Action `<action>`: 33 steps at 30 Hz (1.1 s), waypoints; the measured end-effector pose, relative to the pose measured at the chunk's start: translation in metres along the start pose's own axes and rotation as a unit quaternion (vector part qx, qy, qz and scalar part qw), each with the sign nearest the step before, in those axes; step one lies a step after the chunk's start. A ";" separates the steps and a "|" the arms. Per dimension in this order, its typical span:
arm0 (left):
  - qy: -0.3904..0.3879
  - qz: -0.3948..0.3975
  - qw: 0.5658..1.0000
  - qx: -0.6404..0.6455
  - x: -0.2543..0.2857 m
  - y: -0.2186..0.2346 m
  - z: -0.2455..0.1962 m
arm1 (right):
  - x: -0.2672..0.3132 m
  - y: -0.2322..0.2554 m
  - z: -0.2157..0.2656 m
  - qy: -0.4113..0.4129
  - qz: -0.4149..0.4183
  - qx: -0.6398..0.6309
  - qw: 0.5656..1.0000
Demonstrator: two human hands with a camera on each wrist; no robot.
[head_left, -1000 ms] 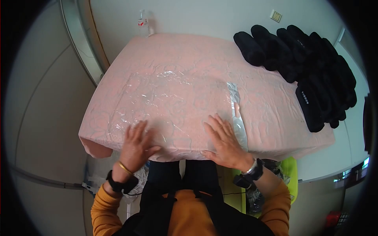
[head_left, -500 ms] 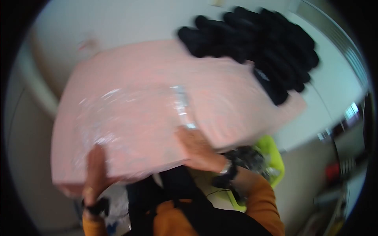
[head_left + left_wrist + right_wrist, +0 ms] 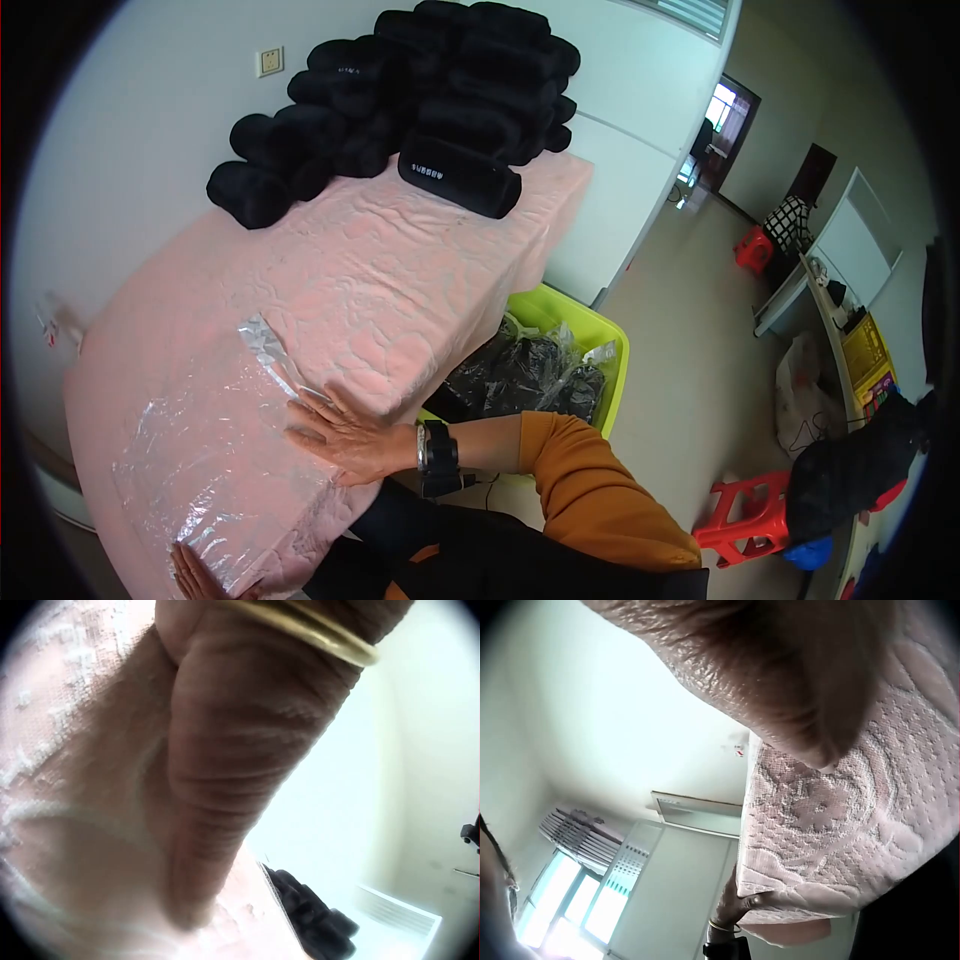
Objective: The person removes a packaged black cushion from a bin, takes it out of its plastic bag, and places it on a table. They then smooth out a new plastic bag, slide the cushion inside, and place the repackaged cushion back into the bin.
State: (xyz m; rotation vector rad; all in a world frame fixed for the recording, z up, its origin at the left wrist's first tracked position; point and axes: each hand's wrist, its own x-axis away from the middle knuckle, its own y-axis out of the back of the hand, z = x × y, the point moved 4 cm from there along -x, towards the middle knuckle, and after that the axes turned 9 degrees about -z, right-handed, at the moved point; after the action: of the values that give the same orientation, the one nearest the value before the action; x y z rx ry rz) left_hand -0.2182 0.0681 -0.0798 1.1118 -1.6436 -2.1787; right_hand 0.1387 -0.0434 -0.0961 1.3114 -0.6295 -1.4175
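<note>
A clear plastic bag with a whitish strip along one end lies flat on the pink cloth that covers the table. My right hand rests at the bag's near right side, fingers straight and spread, close by the strip's lower end. At the bottom left of the head view only part of my left hand shows, its fingers straight at the bag's near left side. In the left wrist view, its thumb points down along the cloth. Neither hand holds anything.
Black plush bolster cushions with white lettering are heaped at the table's far end. A lime-green bin of black things in clear plastic stands beside the table. Red stools stand on the floor at right, near a long desk.
The head view has swung to the right, bringing the room and desk into sight. Both hands stay open at the bag's near side, and the bag still lies flat.
</note>
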 end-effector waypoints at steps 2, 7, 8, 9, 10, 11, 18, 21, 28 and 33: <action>0.004 0.010 1.000 -0.007 0.001 0.000 -0.001 | -0.001 0.000 0.000 0.008 -0.014 0.015 1.000; -0.005 -0.008 1.000 0.006 0.002 -0.006 0.001 | 0.002 -0.005 -0.001 0.017 -0.027 0.027 0.999; -0.005 -0.004 1.000 0.004 0.002 -0.006 0.000 | 0.002 -0.005 -0.002 0.019 -0.027 0.023 0.999; -0.005 0.000 1.000 0.000 0.002 -0.005 0.001 | 0.002 -0.007 -0.002 0.019 -0.033 0.024 0.999; -0.003 0.004 1.000 -0.004 0.002 -0.004 0.002 | 0.003 -0.011 -0.003 0.020 -0.039 0.020 0.999; -0.004 -0.002 1.000 -0.007 0.003 -0.002 0.003 | 0.003 -0.013 -0.004 0.024 -0.046 0.017 0.998; -0.019 0.002 1.000 0.002 0.003 -0.004 0.005 | 0.004 -0.020 -0.007 0.027 -0.071 0.013 0.997; -0.022 0.002 1.000 0.010 0.002 -0.004 0.006 | 0.002 -0.021 -0.006 0.022 -0.064 0.024 0.997; -0.029 -0.005 0.999 0.013 0.005 -0.010 0.011 | -0.013 0.011 -0.020 0.012 -0.107 -0.262 0.959; -0.030 -0.001 0.999 0.019 0.008 -0.013 0.014 | -0.039 0.018 -0.084 -0.224 -0.109 -0.529 0.811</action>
State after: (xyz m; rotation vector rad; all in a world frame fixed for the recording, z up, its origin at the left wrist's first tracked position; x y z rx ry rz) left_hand -0.2291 0.0786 -0.0934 1.0693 -1.7168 -2.2119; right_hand 0.2163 0.0089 -0.0874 0.1441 0.0966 -1.8614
